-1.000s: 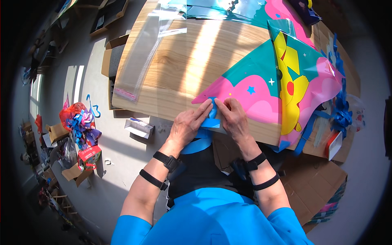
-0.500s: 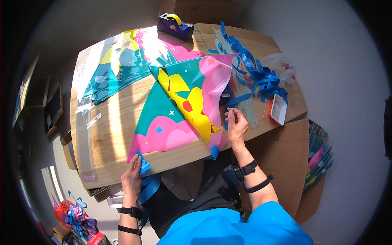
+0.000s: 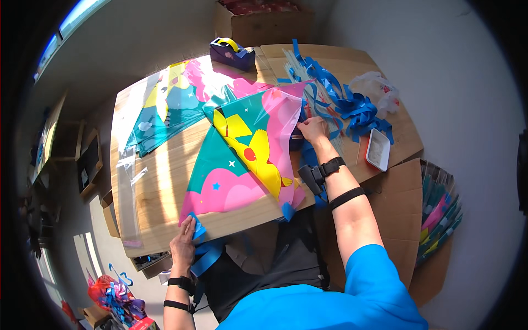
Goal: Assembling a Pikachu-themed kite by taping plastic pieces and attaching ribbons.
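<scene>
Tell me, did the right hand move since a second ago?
Yes. The right hand left the table's near edge beside the left hand and reached across the kite toward the blue ribbons.

A purple tape dispenser (image 3: 232, 53), a white tray (image 3: 378, 149) and a cardboard box (image 3: 264, 25) sit apart.

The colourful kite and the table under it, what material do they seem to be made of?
The kite looks like thin glossy plastic film or coated fabric: it shines in the sun and creases softly. The table looks like light wood with a smooth matt finish, since grain lines run along its top.
</scene>
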{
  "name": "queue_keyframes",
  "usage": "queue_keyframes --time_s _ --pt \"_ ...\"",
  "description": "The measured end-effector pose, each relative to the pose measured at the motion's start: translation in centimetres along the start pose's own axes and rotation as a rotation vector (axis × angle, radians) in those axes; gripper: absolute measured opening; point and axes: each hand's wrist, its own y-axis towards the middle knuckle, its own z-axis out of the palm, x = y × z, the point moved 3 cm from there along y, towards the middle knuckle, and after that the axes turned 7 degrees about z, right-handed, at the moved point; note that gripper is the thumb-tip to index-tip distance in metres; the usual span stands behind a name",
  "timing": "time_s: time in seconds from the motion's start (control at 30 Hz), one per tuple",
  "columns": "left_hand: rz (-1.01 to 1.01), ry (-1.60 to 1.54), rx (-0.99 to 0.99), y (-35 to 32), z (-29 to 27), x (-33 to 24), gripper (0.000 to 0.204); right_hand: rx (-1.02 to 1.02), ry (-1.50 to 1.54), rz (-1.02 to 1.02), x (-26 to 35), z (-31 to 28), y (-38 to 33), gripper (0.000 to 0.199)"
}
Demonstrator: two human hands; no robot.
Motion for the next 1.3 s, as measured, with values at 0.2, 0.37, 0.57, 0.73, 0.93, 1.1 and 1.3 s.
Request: queue_keyframes --time_s 0.2,0.37,0.57,0.73,0.93,1.1,1.3 --pt "0.038 0.003 -0.029 0.0 0.2 0.2 0.070 0.362 0.409 0.231 -1.7 0.9 0.5 0.017" --pt "0.029 -0.028 -0.038 0.1 0.6 0.2 0.072 0.458 0.419 0.475 -2.5 0.5 1.2 0.014" --pt "0.019 -0.043 -0.020 0.3 0.6 -0.2 0.077 0.559 0.626 0.477 -3.9 1.2 1.5 0.009" --pt "0.009 0.005 -0.003 0.1 0.6 0.1 0.076 0.584 0.872 0.436 -3.6 -0.3 -0.5 0.018" --pt "0.013 0.025 -0.011 0.0 0.5 -0.1 0.073 0.515 0.826 0.462 -4.2 -0.1 -3.1 0.040" --pt "0.022 0.023 -0.024 0.2 0.8 -0.3 0.071 0.439 1.028 0.478 -5.5 1.0 -4.4 0.036" --pt "0.005 0.040 -0.009 -0.3 0.5 -0.1 0.073 0.411 1.043 0.516 -4.1 1.5 -8.9 0.032"
